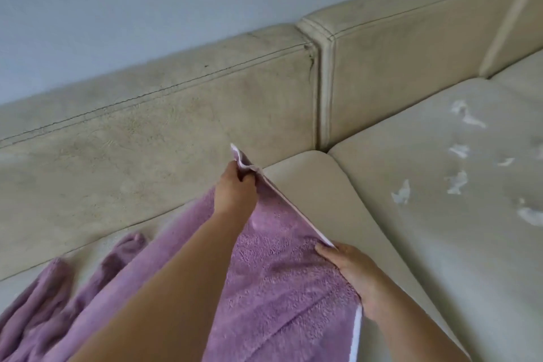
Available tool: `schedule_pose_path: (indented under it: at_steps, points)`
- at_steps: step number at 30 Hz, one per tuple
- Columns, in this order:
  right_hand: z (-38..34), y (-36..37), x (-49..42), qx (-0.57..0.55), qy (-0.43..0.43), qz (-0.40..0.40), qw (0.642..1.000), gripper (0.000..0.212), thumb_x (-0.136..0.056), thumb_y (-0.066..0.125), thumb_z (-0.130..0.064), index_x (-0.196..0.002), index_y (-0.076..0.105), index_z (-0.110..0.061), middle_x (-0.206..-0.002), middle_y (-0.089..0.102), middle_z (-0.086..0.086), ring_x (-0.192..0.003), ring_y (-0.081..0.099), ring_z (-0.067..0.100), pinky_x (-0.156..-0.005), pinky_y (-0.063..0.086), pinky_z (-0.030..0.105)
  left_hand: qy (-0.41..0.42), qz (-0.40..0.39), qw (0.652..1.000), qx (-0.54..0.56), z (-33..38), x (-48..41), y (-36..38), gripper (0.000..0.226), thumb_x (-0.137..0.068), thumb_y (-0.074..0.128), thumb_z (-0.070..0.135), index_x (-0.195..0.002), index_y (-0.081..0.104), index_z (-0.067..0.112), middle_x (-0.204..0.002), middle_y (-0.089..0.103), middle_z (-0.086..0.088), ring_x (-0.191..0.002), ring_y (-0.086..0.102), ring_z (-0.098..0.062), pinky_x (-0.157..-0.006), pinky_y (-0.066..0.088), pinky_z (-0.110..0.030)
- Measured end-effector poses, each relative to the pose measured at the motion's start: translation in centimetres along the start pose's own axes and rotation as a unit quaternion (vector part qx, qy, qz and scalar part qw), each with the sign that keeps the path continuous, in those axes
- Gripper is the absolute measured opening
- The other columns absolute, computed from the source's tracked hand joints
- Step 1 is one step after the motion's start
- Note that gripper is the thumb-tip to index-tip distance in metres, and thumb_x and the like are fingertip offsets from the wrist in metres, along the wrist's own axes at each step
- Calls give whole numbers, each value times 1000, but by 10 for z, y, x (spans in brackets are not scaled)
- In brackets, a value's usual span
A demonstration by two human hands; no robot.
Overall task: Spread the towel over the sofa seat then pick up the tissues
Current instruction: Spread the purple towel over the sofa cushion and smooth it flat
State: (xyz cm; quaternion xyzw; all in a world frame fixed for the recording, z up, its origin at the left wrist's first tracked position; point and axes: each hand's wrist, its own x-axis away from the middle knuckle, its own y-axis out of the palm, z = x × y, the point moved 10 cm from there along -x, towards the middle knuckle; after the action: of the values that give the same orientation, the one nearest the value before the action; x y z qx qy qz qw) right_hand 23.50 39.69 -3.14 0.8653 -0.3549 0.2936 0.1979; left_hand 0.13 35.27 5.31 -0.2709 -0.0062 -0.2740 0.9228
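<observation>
A purple towel (pixel 273 270) with a white edge lies partly bunched on the beige sofa seat (pixel 317 185). My left hand (pixel 235 188) grips the towel's far corner near the backrest, lifted off the cushion. My right hand (pixel 349 267) holds the same white edge nearer to me, fingers curled on it. The edge runs taut between the two hands. The towel's left part is wrinkled into folds. Several torn white tissues (pixel 458 182) lie scattered on the neighbouring seat cushion (pixel 440 244) to the right, apart from both hands.
The sofa backrest (pixel 176 132) runs along the far side under a pale grey wall (pixel 147 3). A seam (pixel 367 214) separates the two seat cushions. Another cushion section (pixel 523 79) continues at the far right.
</observation>
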Motion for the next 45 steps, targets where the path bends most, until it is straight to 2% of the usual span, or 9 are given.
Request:
schedule_pose_path:
  at_steps: [9, 14, 16, 20, 22, 25, 32, 38, 45]
  points:
    - [-44, -134, -60, 4, 32, 2, 999, 26, -89, 62, -24, -104, 69, -4, -99, 70, 27, -93, 66, 43, -84, 53, 45, 25, 14, 1000, -8, 82, -37, 144, 17, -95, 42, 15, -107, 54, 11, -86, 57, -4, -78, 52, -24, -69, 38, -30]
    - [-57, -156, -91, -5, -8, -1, 1000, 24, -89, 61, -26, -100, 69, -6, -83, 75, 14, -70, 72, 23, -57, 55, 22, 74, 30, 997, -21, 101, -69, 180, 22, -93, 41, 15, -111, 54, 16, -96, 60, -11, -85, 55, -26, -72, 43, -34]
    - [-55, -166, -111, -9, -28, 31, 999, 23, -90, 60, -25, -99, 70, -7, -87, 75, 15, -77, 72, 30, -62, 53, 23, 101, 26, 994, -43, 101, -87, 202, 27, -92, 42, 17, -117, 52, 20, -101, 58, -14, -90, 56, -30, -78, 48, -39]
    - [-24, -178, -148, 145, -34, 111, 983, 20, -90, 60, -23, -78, 66, -7, -67, 61, 8, -61, 59, 29, -61, 37, 28, 9, -261, 958, -119, 26, -82, 283, 56, -93, 51, 13, -138, 28, 38, -119, 51, -8, -91, 58, -27, -66, 55, -25]
    - [0, -185, -159, 193, -2, 135, 972, 16, -91, 56, -19, -81, 62, -7, -61, 50, 4, -54, 45, 17, -53, 30, 27, 10, -324, 916, -238, -17, -68, 302, 66, -92, 51, 15, -147, 18, 27, -143, 37, -10, -122, 47, -34, -99, 46, -42]
    - [9, -194, -160, 229, 2, 185, 956, 17, -93, 52, -20, -79, 57, -13, -56, 46, -2, -48, 41, 13, -48, 27, 28, 38, -285, 904, -317, -39, -70, 294, 62, -95, 47, 20, -150, 18, 20, -154, 25, -6, -138, 29, -29, -114, 26, -40]
    - [-8, -182, -164, 264, -26, 195, 944, 25, -95, 48, -31, -93, 61, -11, -62, 51, -3, -54, 46, 12, -52, 32, 27, 56, -139, 901, -406, -18, -98, 252, 44, -98, 42, 21, -141, 36, 20, -150, 29, -2, -134, 30, -27, -98, 40, -46]
    - [1, -203, -161, 260, -4, 231, 938, 34, -98, 40, -16, -64, 40, -17, -61, 43, 0, -52, 38, 13, -48, 28, 28, -1, -151, 892, -427, -49, -109, 249, 61, -94, 49, 45, -146, 24, 28, -154, 24, -1, -137, 25, -30, -99, 40, -50]
    - [32, -230, -152, 152, 15, 313, 937, 36, -95, 48, -10, -59, 46, -11, -59, 48, 6, -56, 43, 21, -55, 30, 32, 149, -145, 879, -428, -20, -90, 282, 35, -96, 43, 27, -130, 50, 24, -142, 42, 3, -130, 34, -24, -96, 41, -44]
